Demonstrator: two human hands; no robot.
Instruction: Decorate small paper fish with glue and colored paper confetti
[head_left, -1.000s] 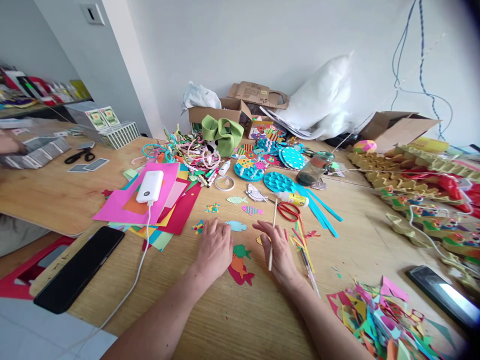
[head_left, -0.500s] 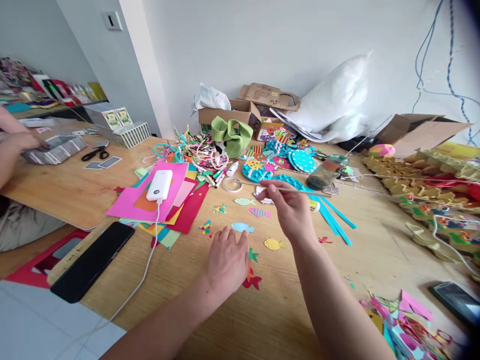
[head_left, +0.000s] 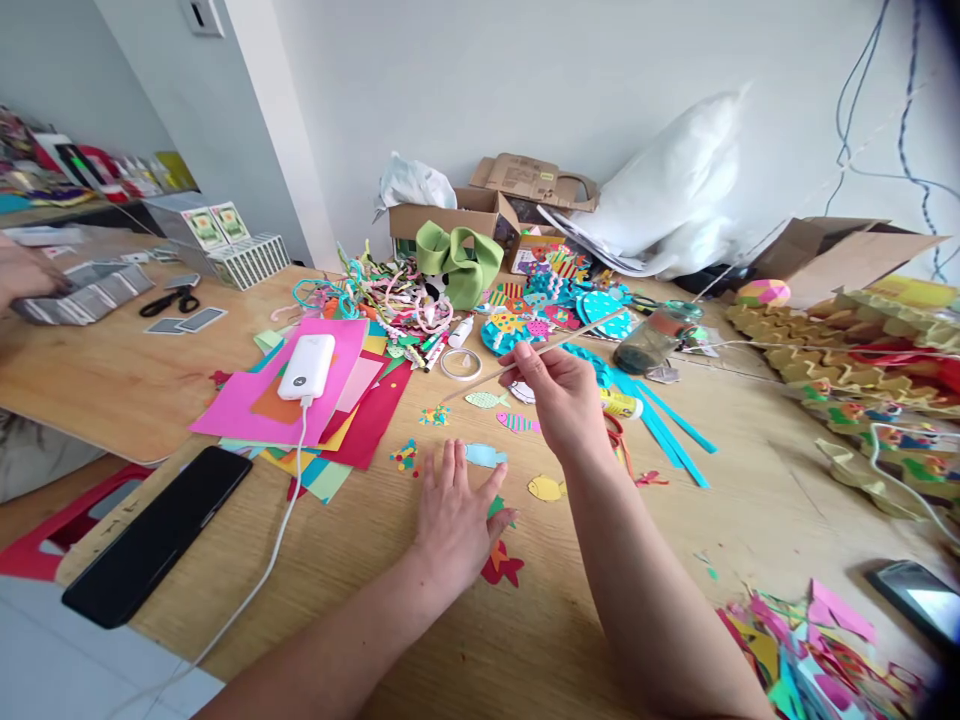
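My right hand (head_left: 559, 390) pinches a thin wooden stick (head_left: 592, 328). The stick slants down to the left, its far tip over a small pile of coloured paper dots (head_left: 435, 415). My left hand (head_left: 457, 520) lies spread on the table, fingertips beside a light blue paper fish (head_left: 486, 455). It partly covers a green paper fish and a red one (head_left: 510, 565). A yellow paper fish (head_left: 546, 488), a pink striped one (head_left: 517, 422) and a pale green one (head_left: 486, 399) lie around the hands. A second dot pile (head_left: 405, 457) sits left of my left fingertips.
Coloured paper sheets (head_left: 382, 425) bear a white power bank (head_left: 307, 366) at left, near a black phone (head_left: 157, 535). Beyond my right hand are a glue stick (head_left: 621, 403), blue strips (head_left: 675, 430) and a glass jar (head_left: 660, 335). Another person's hand (head_left: 30, 272) is at far left.
My right hand has tilted the stick, its left tip dropping toward the dot pile. My left hand's fingers have spread apart. The view has shifted slightly.
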